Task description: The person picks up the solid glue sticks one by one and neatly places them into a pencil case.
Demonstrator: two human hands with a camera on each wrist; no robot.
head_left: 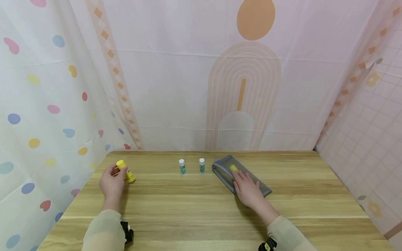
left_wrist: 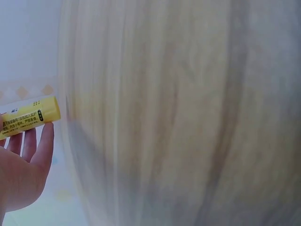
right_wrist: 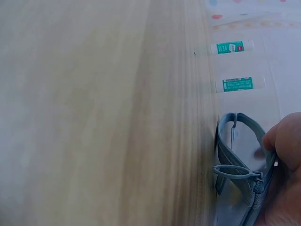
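Note:
On the left side of the table my left hand point(head_left: 112, 181) pinches a yellow glue stick point(head_left: 129, 176), standing tilted, between thumb and fingers. Its printed label shows in the left wrist view, with fingers point(left_wrist: 44, 146) behind it. To the right, my right hand point(head_left: 248, 190) lies over a grey mesh zipper pouch point(head_left: 225, 163) and grips its edge. A yellow cylinder point(head_left: 233, 168) shows through the mesh just past the fingertips. In the right wrist view the pouch mouth gapes, its zipper rim point(right_wrist: 225, 147) bowed out and the thumb at its edge.
Two white-and-green glue sticks, a left one point(head_left: 182, 167) and a right one point(head_left: 202, 166), stand upright near the back of the wooden table point(head_left: 176, 212), between the hands. A patterned curtain point(head_left: 169, 87) hangs behind the table and along both sides.

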